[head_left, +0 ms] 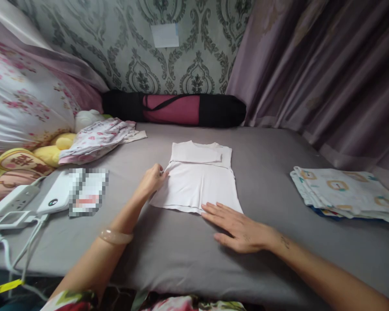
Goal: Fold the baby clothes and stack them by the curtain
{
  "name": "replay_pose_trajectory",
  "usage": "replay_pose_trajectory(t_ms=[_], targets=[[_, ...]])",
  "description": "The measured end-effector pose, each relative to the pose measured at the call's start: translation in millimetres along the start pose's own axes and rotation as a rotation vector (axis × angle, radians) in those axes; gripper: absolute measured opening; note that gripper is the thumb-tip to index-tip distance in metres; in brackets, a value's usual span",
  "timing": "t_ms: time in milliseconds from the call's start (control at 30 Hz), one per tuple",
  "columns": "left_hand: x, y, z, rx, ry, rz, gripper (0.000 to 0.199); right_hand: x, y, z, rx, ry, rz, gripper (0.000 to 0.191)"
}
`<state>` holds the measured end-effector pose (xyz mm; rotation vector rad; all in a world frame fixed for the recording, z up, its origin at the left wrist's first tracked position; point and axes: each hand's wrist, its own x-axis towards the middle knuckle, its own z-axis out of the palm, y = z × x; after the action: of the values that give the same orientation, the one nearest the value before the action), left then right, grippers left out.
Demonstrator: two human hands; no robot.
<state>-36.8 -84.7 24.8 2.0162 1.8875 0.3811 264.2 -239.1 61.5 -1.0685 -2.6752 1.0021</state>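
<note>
A small white long-sleeved shirt (194,185) lies flat on the grey sheet (266,181), its sleeves folded across the chest below the neckline. At the shirt's left side edge, my left hand (154,178) has its fingers curled in a pinch on the fabric. My right hand (238,226) rests palm down with its fingers stretched out, the fingertips touching the bottom hem. A pale bangle (116,236) circles my left forearm.
A folded stack of printed cloths (343,190) lies at right. Left are a patterned garment (97,140), a power strip (14,201), a white power bank (60,190) and cables. A black and maroon bag (171,109) lies along the wall beside purple curtains (294,65).
</note>
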Motion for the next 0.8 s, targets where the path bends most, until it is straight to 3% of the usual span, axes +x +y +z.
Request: replay_pose_trajectory(t_ms=[133, 200, 267, 333, 433, 567, 800], targets=[[-27.2, -2.7, -3.4, -0.047, -0.036, -0.031, 0.029, 10.6, -1.2, -21.5, 0.281, -0.028, 0.031, 0.043], [-39.5, -2.6, -2.3, -0.073, -0.034, -0.049, 0.028, 31.8, 11.5, -28.6, 0.316, 0.097, 0.071, 0.046], [-48.3, -2.8, 0.4, -0.098, -0.021, -0.057, 0.028, 59.9, 30.0, -30.0, 0.170, 0.323, 0.130, 0.048], [-53.7, -4.3, 3.9, -0.115, -0.011, -0.057, 0.028, 88.9, 48.3, -26.2, -0.019, 0.405, 0.219, 0.052], [-56.9, -10.1, 9.2, -0.151, 0.005, -0.026, 0.028, 124.1, 64.4, -16.3, -0.218, 0.348, 0.348, 0.062], [-56.2, -18.7, 12.5, -0.233, 0.003, 0.034, 0.031, 152.4, 62.6, -8.4, -0.311, 0.301, 0.411, 0.068], [-58.1, -20.2, 8.2, -0.272, -0.039, 0.060, 0.027, 187.5, 56.8, -19.6, -0.345, 0.171, 0.246, 0.069]])
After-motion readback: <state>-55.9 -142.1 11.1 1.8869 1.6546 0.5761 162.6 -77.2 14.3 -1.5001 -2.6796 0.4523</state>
